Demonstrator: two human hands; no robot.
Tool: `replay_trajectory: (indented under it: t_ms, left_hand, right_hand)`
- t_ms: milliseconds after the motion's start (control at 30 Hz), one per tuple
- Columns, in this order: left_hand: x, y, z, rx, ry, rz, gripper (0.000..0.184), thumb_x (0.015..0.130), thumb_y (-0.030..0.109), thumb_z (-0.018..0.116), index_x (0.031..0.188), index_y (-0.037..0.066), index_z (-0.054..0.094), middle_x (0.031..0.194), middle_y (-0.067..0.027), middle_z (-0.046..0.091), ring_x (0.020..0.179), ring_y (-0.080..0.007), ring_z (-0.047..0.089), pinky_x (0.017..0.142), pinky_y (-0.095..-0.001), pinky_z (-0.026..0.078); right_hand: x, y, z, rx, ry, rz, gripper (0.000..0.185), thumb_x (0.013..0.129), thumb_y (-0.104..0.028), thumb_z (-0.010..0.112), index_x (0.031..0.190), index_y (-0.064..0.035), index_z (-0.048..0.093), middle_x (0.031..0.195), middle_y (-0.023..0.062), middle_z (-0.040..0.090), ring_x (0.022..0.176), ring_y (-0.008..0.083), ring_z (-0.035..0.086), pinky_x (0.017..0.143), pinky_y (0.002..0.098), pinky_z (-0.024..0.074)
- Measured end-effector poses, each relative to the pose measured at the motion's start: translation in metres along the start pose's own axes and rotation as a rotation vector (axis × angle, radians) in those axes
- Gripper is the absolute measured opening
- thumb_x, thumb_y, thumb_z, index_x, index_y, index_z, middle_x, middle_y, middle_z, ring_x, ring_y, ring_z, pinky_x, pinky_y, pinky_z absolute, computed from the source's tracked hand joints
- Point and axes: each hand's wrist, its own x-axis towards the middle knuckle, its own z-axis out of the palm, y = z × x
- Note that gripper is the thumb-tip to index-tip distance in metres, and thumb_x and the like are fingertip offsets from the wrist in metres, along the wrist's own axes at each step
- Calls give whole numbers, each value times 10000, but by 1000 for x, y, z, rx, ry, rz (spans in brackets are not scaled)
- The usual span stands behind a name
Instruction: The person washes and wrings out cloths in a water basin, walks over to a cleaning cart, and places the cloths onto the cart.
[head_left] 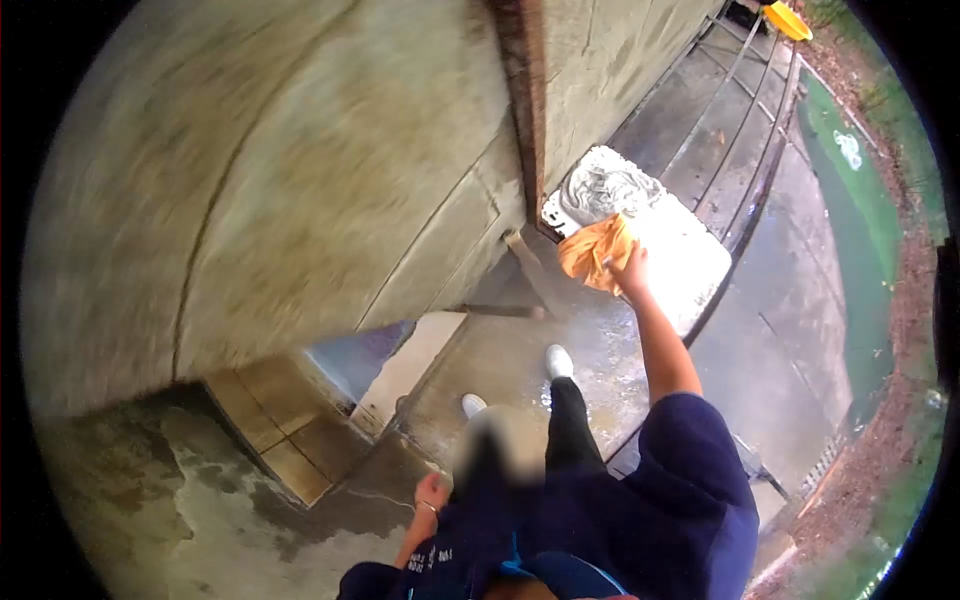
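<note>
My right hand (630,273) is closed on an orange cloth (594,250), which hangs bunched over the near left edge of a white board (683,255). A grey, crumpled wet cloth (608,188) lies on the far left part of that board. My left hand (432,491), with a band at the wrist, hangs low beside my body. Its fingers look curled, but they are too small and blurred to tell whether they hold anything.
A concrete wall (350,170) with a brown post (527,110) rises at the left. Metal rails (735,130) run beyond the board towards a yellow basin (788,21). Tiles (270,415) and a pale slab (405,370) lie at the lower left. The floor (510,350) looks wet.
</note>
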Motion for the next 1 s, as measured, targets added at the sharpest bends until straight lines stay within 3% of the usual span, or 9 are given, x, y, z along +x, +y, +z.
replay_trajectory:
  t_ms: [33, 233, 300, 433, 533, 700, 733, 833, 1000]
  left_hand:
    - [-5, 13, 0, 140, -50, -2, 324, 638, 214, 549, 929, 70, 547, 799, -147, 563, 720, -260, 540, 695, -331, 423]
    - [-24, 58, 3, 129, -42, -12, 311, 664, 188, 527, 952, 71, 539, 932, -139, 523, 827, -271, 501, 728, -331, 405]
    - [-17, 65, 7, 99, -73, -100, 313, 665, 182, 530, 957, 68, 535, 946, -136, 524, 843, -267, 501, 731, -322, 405]
    - [10, 82, 23, 86, -176, -36, 333, 680, 190, 533, 990, 68, 510, 927, -114, 537, 771, -233, 536, 697, -302, 423]
    - [29, 115, 36, -170, -212, 37, 402, 694, 227, 550, 1062, 100, 451, 902, -79, 540, 717, -215, 537, 667, -325, 430]
    - [41, 142, 38, -760, -136, -631, 441, 713, 292, 569, 1084, 137, 386, 872, -70, 533, 693, -208, 532, 634, -317, 439]
    - [44, 137, 30, -802, -288, -679, 396, 734, 343, 539, 1042, 130, 412, 906, -82, 529, 752, -212, 541, 640, -332, 458]
    - [65, 72, 35, -1455, -472, -403, 478, 766, 445, 439, 1084, 90, 412, 1034, -105, 497, 883, -262, 520, 731, -378, 451]
    - [54, 53, -51, -1601, -676, -245, 522, 774, 446, 433, 1172, 119, 350, 1079, -102, 472, 930, -247, 495, 772, -360, 428]
  right_hand:
    - [22, -11, 4, -71, 74, 197, 858, 559, -279, 689, 1208, -40, 182, 1149, 297, 268, 1056, 403, 314, 864, 419, 311]
    - [40, 12, 38, -158, -59, 286, 544, 660, -293, 572, 1103, -55, 362, 1104, 292, 329, 1034, 402, 340, 838, 426, 330]
    - [13, 33, 25, -103, -164, -25, 420, 689, -295, 513, 1027, -63, 426, 983, 265, 431, 942, 392, 411, 774, 436, 368]
    - [-75, 30, -3, -178, -422, -114, 440, 619, -254, 584, 994, -64, 455, 834, 207, 497, 736, 371, 492, 641, 421, 424]
    - [-151, 3, -2, -97, -597, 50, 414, 559, -222, 626, 921, -62, 506, 873, 176, 536, 804, 292, 536, 665, 356, 441]
    - [-254, -87, 0, 508, -1158, -24, 485, 578, -131, 629, 1012, -23, 442, 917, 102, 533, 834, 163, 519, 719, 295, 431]
    - [-283, -72, 42, 630, -1282, -15, 544, 596, -93, 614, 1089, -40, 391, 943, 69, 526, 864, 154, 505, 741, 288, 424]
    - [-308, -180, 17, 822, -1649, 134, 607, 677, -212, 626, 1166, -29, 316, 1078, 69, 449, 990, 132, 415, 860, 268, 331]
    - [-359, -211, 124, 418, -1399, -129, 562, 688, -322, 587, 1097, -3, 372, 980, 102, 505, 867, 185, 502, 731, 273, 415]
